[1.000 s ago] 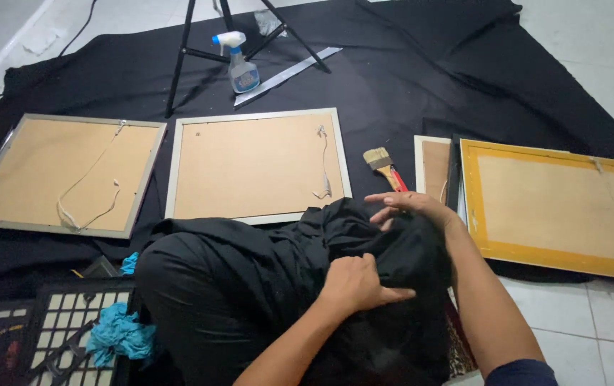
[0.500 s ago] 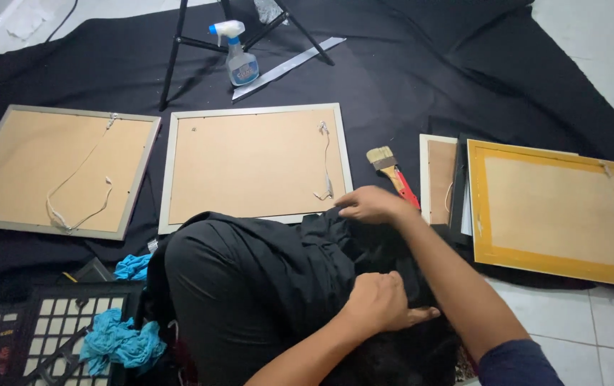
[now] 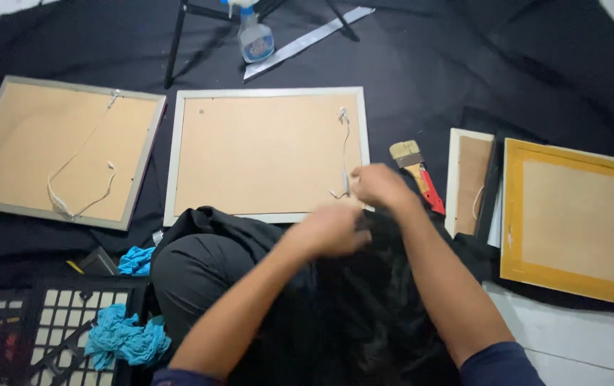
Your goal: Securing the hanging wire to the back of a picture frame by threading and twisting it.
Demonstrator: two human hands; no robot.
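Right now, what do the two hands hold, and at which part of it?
Both the left hand and the right hand grip the black cloth on the lap, at its upper edge beside the silver frame.

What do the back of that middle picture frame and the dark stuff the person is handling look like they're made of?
The middle frame's backing looks like matte brown fibreboard or card: flat, even tan, inside a pale rim. The dark cloth under the left hand and right hand seems a soft woven fabric: it folds and wrinkles.

Crumpled black cloth (image 3: 364, 314) bunched across the lap.
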